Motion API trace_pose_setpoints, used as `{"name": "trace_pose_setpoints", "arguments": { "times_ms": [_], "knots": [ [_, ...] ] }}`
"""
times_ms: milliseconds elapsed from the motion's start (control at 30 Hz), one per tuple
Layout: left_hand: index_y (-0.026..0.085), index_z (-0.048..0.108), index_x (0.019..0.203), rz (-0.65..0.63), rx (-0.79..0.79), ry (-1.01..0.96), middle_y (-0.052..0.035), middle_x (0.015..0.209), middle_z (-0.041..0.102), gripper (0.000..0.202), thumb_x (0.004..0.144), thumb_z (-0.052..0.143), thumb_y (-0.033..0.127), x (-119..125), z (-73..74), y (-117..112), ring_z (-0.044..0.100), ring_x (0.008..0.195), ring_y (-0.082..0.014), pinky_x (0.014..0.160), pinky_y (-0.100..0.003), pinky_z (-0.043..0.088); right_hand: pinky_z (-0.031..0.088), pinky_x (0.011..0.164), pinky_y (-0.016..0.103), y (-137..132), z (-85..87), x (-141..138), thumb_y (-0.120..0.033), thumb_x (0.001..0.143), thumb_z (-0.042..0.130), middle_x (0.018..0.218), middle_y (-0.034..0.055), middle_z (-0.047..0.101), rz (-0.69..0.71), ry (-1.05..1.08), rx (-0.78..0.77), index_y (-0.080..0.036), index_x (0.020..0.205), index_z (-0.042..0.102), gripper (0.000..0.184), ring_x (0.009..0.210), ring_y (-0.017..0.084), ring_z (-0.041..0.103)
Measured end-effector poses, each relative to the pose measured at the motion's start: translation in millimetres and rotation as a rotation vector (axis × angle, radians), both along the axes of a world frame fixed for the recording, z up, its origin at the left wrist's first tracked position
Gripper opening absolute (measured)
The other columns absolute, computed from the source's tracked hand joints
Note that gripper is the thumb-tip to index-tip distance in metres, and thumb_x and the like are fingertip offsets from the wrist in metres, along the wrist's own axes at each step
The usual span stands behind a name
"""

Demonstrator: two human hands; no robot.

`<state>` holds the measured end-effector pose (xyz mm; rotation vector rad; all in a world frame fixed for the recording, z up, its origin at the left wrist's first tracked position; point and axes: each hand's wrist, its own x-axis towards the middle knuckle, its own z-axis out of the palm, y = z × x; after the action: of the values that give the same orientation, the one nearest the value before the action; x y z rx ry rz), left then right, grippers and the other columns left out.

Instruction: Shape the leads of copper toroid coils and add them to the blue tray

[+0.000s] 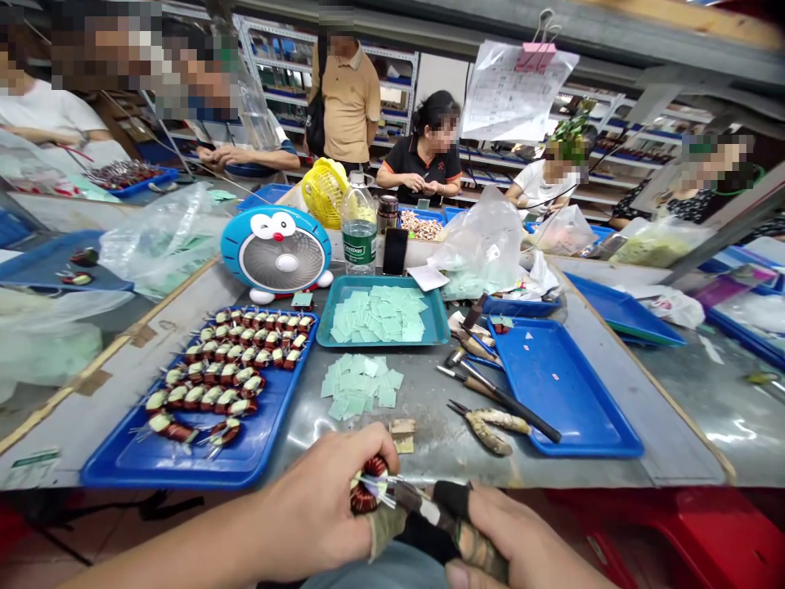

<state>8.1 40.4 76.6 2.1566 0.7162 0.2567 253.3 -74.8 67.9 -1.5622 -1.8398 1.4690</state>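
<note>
Coil (366,493) sat gripped in the left hand (319,511), fingers curled tight round it — its wire leads (385,484) stuck out rightward, toward the right hand (509,544), whose taped fingertips (452,499) pinched them. Beyond the left hand, further from the body — blue tray (141,466) of more coils.

Workshop is lit brightly and evenly from overhead, with shadows kept soft. White glare is thrown off the metal desk (693,393) near its right edge. Lines are bowed at the frame's edges, and the background is rendered soft.
</note>
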Motion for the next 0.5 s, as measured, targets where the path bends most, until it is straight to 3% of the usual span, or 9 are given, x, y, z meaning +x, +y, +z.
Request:
{"name": "trace_pose_setpoints", "arguments": {
  "times_ms": [233, 400, 500],
  "knots": [
    [0.022, 0.053, 0.095, -0.042, 0.003, 0.014, 0.0058, 0.073, 0.057, 0.022, 0.079, 0.067, 0.023, -2.0, 0.6, -0.2, 0.049, 0.061, -0.0130, 0.057, -0.024, 0.033, 0.045, 0.101, 0.015, 3.1, -2.6, 2.5, -0.038, 0.095, 0.062, 0.123, 0.0058, 0.059, 0.078, -0.150, -0.034, -0.019, 0.125, 0.064, 0.035, 0.113, 0.012, 0.054],
    [0.022, 0.053, 0.092, -0.040, 0.035, 0.014, 0.0058, 0.071, 0.058, 0.021, 0.076, 0.066, 0.022, -2.3, -0.8, 2.5, 0.049, 0.061, -0.0136, 0.059, -0.025, 0.034, 0.045, 0.102, 0.016, 4.1, -11.5, 3.6, -0.030, 0.095, 0.063, 0.122, 0.0027, 0.061, 0.098, -0.225, 0.094, -0.025, 0.126, 0.062, 0.032, 0.112, 0.011, 0.056],
    [0.022, 0.055, 0.088, -0.027, 0.102, -0.045, 0.0052, 0.069, 0.059, 0.017, 0.074, 0.063, 0.018, -3.7, 1.5, -1.8, 0.051, 0.060, -0.0141, 0.058, -0.026, 0.034, 0.048, 0.096, 0.016, -3.4, -14.5, 7.7, -0.034, 0.094, 0.064, 0.113, 0.0038, 0.063, 0.075, -0.242, 0.169, -0.023, 0.116, 0.066, 0.024, 0.103, 0.012, 0.059]
  ]
}}
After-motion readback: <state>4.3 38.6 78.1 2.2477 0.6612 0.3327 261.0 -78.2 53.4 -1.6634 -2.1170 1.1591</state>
